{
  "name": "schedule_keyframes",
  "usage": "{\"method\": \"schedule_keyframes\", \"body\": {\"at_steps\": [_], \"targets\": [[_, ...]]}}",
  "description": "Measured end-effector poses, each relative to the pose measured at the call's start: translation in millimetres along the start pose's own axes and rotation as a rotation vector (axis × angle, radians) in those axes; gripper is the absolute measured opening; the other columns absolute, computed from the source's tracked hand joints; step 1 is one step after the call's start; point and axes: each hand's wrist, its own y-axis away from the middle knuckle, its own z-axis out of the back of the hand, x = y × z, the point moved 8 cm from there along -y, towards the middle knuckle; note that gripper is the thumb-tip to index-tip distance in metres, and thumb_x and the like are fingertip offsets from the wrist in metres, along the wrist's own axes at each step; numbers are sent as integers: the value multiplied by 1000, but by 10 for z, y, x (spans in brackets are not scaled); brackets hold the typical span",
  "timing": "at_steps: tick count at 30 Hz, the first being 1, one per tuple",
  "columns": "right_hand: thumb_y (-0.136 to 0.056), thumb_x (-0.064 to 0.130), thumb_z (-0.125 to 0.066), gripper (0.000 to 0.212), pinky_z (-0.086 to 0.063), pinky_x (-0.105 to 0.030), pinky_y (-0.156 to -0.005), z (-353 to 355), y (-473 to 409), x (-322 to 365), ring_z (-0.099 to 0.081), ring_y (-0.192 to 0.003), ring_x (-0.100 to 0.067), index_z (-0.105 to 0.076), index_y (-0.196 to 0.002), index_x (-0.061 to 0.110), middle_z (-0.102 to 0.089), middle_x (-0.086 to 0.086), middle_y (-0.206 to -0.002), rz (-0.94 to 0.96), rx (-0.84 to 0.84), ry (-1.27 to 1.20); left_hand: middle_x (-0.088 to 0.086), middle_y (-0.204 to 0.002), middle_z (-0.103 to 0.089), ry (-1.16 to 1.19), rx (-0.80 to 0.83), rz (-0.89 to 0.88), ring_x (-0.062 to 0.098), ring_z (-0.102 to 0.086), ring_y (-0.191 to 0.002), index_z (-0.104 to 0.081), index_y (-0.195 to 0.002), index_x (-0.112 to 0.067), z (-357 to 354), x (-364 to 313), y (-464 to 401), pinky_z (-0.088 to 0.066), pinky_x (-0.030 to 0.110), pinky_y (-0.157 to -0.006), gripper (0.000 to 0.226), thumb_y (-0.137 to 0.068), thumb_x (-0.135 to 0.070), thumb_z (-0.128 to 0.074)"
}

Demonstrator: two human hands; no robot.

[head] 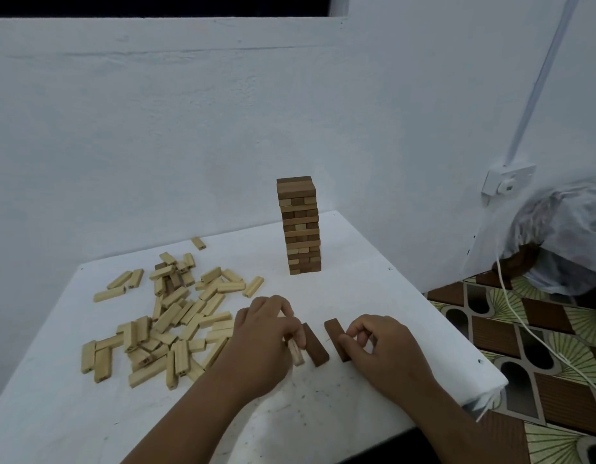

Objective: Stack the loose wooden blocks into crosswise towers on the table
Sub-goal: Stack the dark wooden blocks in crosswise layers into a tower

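Blocks (pixel 162 316) lie mostly loose at centre left of the table (pixel 373 262); one tower (pixel 300 226) stands finished, upper centre. Left hand (pixel 266 333) grips a pale block (pixel 296 352), right hand (pixel 377 343) pinches a dark block (pixel 335 333), starting a second base at lower centre.

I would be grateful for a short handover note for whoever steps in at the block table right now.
Left hand: grips a light block at the table's near middle.
Right hand: fingers curled at the right dark block.
A second dark block lies flat between them, the start of a new base layer.
Done: one crosswise tower stands at the far side.
Left: the loose pile on the left, still unstacked.
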Motion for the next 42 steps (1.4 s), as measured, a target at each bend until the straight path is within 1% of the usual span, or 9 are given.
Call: {"method": "schedule_keyframes", "body": {"at_steps": [6, 13, 17, 20, 24, 28, 37, 39, 42], "targets": [[-81, 48, -63, 13, -44, -14, -62, -17, -1, -13, -56, -69, -3, -64, -77, 36, -58, 20, -67, 14, -5, 10, -12, -98, -52, 107, -2, 74, 9, -50, -93, -72, -88, -36, -3, 8, 26, -45, 26, -82, 29, -82, -8, -64], [-81, 49, -62, 16, -43, -16, -61, -15, -9, -2, -55, -69, -4, -64, -77, 34, -58, 17, -66, 26, -9, 8, -21, -103, -55, 55, -22, -47, 1, -44, -100, -67, -99, -40, 34, -123, 85, -34, 26, -93, 16, -83, -38, -65], [-82, 48, -64, 13, -42, -15, -61, -15, -5, -4, -55, -69, -3, -63, -78, 35, -58, 17, -67, 29, -4, 3, -22, -99, -54, 129, -20, -42, 2, -48, -96, -66, -81, -33, 22, -65, 81, -44, 24, -86, 11, -77, -30, -76], [-81, 47, -64, 14, -40, -13, -61, -8, -5, 9, -55, -69, -4, -63, -76, 34, -57, 17, -66, 30, -6, 3, -19, -92, -56, 177, 11, -36, 3, -53, -90, -64, -77, -33, 3, -20, 100, -48, 24, -79, 9, -73, -26, -70], [-81, 47, -64, 15, -44, -16, -61, -4, -9, 20, -56, -69, -4, -63, -76, 34, -57, 17, -65, 34, -10, 4, -19, -89, -57, 181, 17, -40, 0, -53, -88, -64, -74, -33, 17, 20, 127, -48, 22, -77, 26, -66, -55, -50], [-81, 51, -62, 16, -45, -17, -63, -1, -5, 38, -56, -70, -5, -64, -80, 35, -57, 17, -65, 44, -11, -10, -21, -87, -61, 195, -17, -59, -1, -57, -87, -65, -75, -35, 12, 46, 109, -49, 21, -76, 17, -73, -52, -63], [-77, 52, -62, 21, -53, -31, -68, 37, 9, 129, -57, -77, -4, -66, -75, 32, -60, 25, -76, 118, -32, -76, -24, -115, -52, 290, 116, -85, -1, -51, -109, -68, -87, -34, -119, 16, 29, -45, 21, -90, 21, -70, -45, -69], [-74, 54, -67, 24, -53, -30, -78, 31, 1, 131, -57, -88, -3, -65, -83, 32, -61, 25, -89, 116, -12, -87, -26, -132, -43, 264, 169, -64, -2, -42, -121, -66, -90, -37, -140, 54, 7, -39, 27, -101, 33, -63, -57, -67], [-63, 70, -71, 58, -40, -26, -99, -38, -10, 106, -48, -116, 1, -55, -112, 41, -52, 30, -123, 57, 117, -59, -25, -145, -37, 179, 223, -70, -1, -30, -134, -65, -94, -37, -151, 54, -43, -19, 37, -113, 39, -63, -61, -69]]}}
